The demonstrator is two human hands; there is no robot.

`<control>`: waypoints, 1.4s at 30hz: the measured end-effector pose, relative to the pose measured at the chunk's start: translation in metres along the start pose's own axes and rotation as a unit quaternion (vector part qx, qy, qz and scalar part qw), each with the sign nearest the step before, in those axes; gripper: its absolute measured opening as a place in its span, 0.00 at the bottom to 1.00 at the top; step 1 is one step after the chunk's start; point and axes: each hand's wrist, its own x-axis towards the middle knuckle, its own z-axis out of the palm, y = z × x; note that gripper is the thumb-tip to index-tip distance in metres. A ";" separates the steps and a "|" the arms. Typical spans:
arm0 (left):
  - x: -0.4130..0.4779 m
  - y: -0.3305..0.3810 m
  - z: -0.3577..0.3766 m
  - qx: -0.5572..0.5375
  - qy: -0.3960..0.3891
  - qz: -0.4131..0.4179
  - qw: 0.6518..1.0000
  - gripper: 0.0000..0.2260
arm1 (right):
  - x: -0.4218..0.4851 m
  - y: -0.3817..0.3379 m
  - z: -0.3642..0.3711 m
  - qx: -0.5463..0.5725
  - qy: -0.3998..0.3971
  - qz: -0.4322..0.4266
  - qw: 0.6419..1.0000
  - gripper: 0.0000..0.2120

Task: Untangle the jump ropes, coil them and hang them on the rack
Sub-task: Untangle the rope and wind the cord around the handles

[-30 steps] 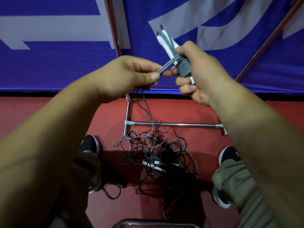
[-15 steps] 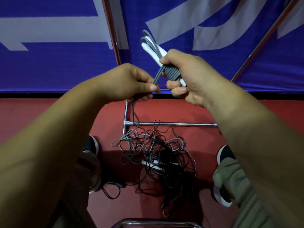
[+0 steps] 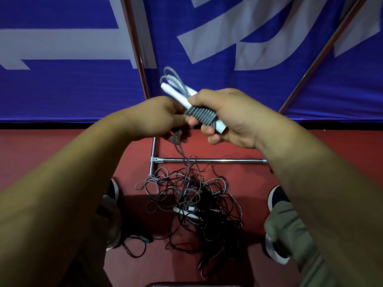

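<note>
Turns of matte grey cord (image 3: 202, 116), round in section, lie tight and parallel around two smooth white cylindrical handles (image 3: 173, 91). Narrow loops poke out past the handles' upper ends. The right hand (image 3: 234, 114) grips this bundle, fingers curled round the wrapped middle, and holds it up in front of the blue woven banner (image 3: 62, 90). The left hand (image 3: 155, 119), just beside it, has its fingers curled and pinches the free end of the cord. From there a slack strand (image 3: 179, 147) drops to the tangle (image 3: 192, 199) of thin grey and black jump ropes on the matte red floor (image 3: 51, 154). That tangle is a heap of loose loops with a white handle in it. It lies against the rack (image 3: 217, 161), a shiny chrome tube, between two dark shoes (image 3: 277, 195).
</note>
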 end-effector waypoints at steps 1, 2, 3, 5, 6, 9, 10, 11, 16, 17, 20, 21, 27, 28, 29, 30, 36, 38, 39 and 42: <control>0.002 -0.002 0.000 0.015 0.005 0.010 1.000 0.08 | -0.002 0.003 0.000 -0.003 -0.020 0.002 1.000 0.11; 0.001 -0.002 0.000 0.019 0.001 0.029 0.999 0.11 | -0.004 0.005 0.000 -0.008 -0.037 0.005 0.999 0.11; 0.001 -0.004 -0.002 0.021 -0.010 0.059 0.998 0.13 | -0.006 0.007 0.000 -0.012 -0.053 0.009 0.998 0.11; 0.005 -0.010 -0.008 0.030 -0.034 0.110 0.993 0.09 | -0.010 0.011 -0.002 -0.024 -0.089 0.027 0.995 0.12; 0.006 -0.015 -0.010 0.024 -0.042 0.132 0.990 0.06 | -0.012 0.012 -0.004 -0.033 -0.111 0.042 0.992 0.13; 0.010 -0.019 -0.011 -0.078 -0.026 0.134 0.988 0.06 | -0.017 0.015 -0.010 -0.065 -0.173 0.100 0.978 0.13; 0.012 -0.017 -0.009 -0.113 -0.018 0.130 0.985 0.06 | -0.017 0.016 -0.011 -0.072 -0.187 0.115 0.973 0.12; 0.013 -0.013 -0.007 -0.131 -0.009 0.134 0.982 0.07 | -0.017 0.017 -0.013 -0.073 -0.195 0.126 0.970 0.11; 0.011 0.007 -0.014 -0.076 0.036 0.156 0.984 0.06 | -0.014 0.017 -0.023 -0.087 -0.181 0.158 0.967 0.08; 0.008 0.012 -0.016 -0.032 0.027 0.156 0.987 0.06 | -0.013 0.017 -0.025 -0.104 -0.173 0.170 0.965 0.08; 0.004 0.019 -0.015 0.088 0.018 0.155 0.984 0.07 | -0.007 0.019 -0.029 -0.140 -0.139 0.205 0.959 0.11; 0.002 0.021 -0.014 0.124 0.020 0.158 0.979 0.08 | -0.004 0.019 -0.030 -0.156 -0.120 0.212 0.957 0.12; -0.004 0.017 -0.006 0.230 0.029 0.104 0.967 0.15 | 0.012 0.027 -0.035 -0.161 0.030 0.203 0.965 0.09; -0.004 0.016 -0.003 0.245 0.042 0.096 0.964 0.16 | 0.014 0.027 -0.035 -0.150 0.052 0.188 0.969 0.09; -0.002 0.015 0.000 0.256 0.053 0.088 0.961 0.16 | 0.016 0.028 -0.034 -0.138 0.071 0.170 0.973 0.09; -0.001 0.014 0.002 0.262 0.059 0.075 0.960 0.15 | 0.017 0.028 -0.033 -0.124 0.085 0.150 0.977 0.09; -0.004 0.018 0.012 0.008 0.016 -0.032 0.999 0.09 | 0.022 0.023 -0.028 -0.034 0.125 0.062 0.990 0.17; -0.005 0.018 0.010 -0.082 -0.004 -0.020 0.996 0.09 | 0.025 0.024 -0.028 -0.018 0.135 0.052 0.989 0.23; -0.004 0.018 0.008 -0.142 -0.014 -0.012 0.990 0.09 | 0.026 0.024 -0.028 -0.016 0.139 0.049 0.989 0.24; 0.002 0.010 -0.001 -0.272 -0.048 0.005 0.961 0.10 | 0.027 0.022 -0.029 0.004 0.136 0.043 0.990 0.25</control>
